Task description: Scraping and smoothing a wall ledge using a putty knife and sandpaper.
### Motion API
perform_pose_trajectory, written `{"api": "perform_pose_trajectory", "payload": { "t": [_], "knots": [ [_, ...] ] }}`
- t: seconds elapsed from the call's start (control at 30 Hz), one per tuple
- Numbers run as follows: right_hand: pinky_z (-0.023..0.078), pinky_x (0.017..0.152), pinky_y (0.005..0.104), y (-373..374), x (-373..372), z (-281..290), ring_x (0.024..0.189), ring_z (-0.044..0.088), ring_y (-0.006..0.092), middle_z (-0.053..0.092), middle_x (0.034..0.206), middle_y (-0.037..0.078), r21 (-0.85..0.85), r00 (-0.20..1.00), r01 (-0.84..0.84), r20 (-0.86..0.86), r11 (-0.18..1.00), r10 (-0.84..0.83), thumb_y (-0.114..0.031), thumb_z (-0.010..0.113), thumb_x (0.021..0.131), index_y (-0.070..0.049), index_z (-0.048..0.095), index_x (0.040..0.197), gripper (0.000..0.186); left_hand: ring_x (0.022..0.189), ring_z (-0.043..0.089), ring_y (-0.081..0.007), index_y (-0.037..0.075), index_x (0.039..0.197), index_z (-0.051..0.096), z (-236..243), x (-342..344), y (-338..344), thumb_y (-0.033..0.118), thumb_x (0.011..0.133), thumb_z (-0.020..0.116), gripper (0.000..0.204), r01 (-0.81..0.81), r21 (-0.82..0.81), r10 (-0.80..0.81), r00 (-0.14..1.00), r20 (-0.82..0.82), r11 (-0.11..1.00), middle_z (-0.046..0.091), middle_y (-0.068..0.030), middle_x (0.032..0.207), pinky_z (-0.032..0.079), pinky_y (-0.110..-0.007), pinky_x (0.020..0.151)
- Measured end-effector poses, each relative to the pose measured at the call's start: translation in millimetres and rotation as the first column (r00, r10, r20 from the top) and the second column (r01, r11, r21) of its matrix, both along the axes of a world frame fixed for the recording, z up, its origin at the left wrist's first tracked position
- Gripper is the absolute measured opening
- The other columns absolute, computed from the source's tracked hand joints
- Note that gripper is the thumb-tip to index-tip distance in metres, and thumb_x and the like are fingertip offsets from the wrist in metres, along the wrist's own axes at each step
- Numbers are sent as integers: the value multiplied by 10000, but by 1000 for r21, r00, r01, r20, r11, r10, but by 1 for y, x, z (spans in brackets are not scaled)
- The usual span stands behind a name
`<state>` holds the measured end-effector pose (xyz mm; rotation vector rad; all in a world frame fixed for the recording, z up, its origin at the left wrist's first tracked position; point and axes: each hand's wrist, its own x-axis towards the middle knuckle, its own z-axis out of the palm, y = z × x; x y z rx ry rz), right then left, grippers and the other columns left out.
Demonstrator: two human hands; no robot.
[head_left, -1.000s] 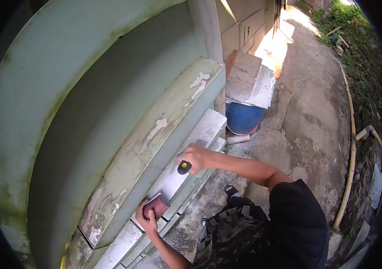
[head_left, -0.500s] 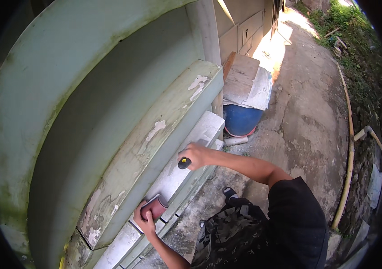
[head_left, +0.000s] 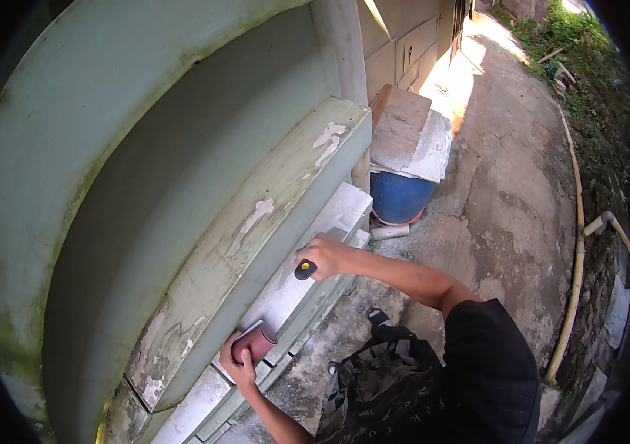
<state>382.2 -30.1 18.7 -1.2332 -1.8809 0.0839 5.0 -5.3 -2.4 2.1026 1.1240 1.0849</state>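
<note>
My left hand (head_left: 241,362) is closed around a reddish-brown pad with curved ends, apparently folded sandpaper (head_left: 254,342), resting on the white stepped ledge (head_left: 270,303). Further along that ledge, my right hand (head_left: 320,257) grips a scraper by its black handle (head_left: 305,268) with a yellow spot on the end; its metal blade (head_left: 330,235) lies against the white surface, partly behind my fingers. Just above runs a pale green ledge (head_left: 233,244) with flaking paint patches, below a curved green recessed wall (head_left: 152,170).
A blue barrel (head_left: 400,198) topped with boards (head_left: 400,126) stands past the ledge's end, a short pipe (head_left: 389,231) beside it. A cracked concrete path (head_left: 493,222) runs along the right, edged by a long pole (head_left: 574,311), a bent pipe (head_left: 604,220) and plants (head_left: 581,59).
My right hand has shifted only very slightly with the scraper over the last second; my left hand stays on the pad in nearly the same place. The view has moved a little.
</note>
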Motion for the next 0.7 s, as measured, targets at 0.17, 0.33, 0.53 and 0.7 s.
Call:
{"api": "perform_pose_trajectory", "payload": {
  "t": [0.17,0.33,0.53,0.7],
  "knots": [
    [549,631,457,-5,7,5,656,679,367,675,678,144,-144,998,7,-68,990,-17,-88,704,651,-76,687,797,148,1060,634,-328,-8,1115,681,5,1,1,597,919,573,645,9,-23,-10,1000,-24,1000,691,-184,1089,449,-432,980],
    [542,599,452,-12,-16,26,659,674,370,671,677,151,-82,990,-63,-133,995,52,-82,669,672,-62,682,749,80,1064,633,-330,-3,1123,680,1,-10,0,559,917,587,606,6,-34,-6,1000,-16,999,686,-188,1109,449,-433,986],
    [540,619,463,-2,0,11,646,657,393,658,665,158,-112,993,-39,-118,993,26,-79,666,652,-69,699,817,169,1049,646,-343,-2,1093,695,0,-11,-6,553,896,625,593,15,-28,-15,1000,18,1000,703,-192,1078,454,-439,986],
    [542,616,460,-2,-9,28,656,664,382,667,672,144,-106,998,-41,-57,994,35,-87,692,639,-77,700,818,180,1041,646,-339,-3,1083,694,0,-4,-3,560,903,613,597,-7,-18,7,1000,30,1000,702,-187,1065,456,-442,978]
  ]
}}
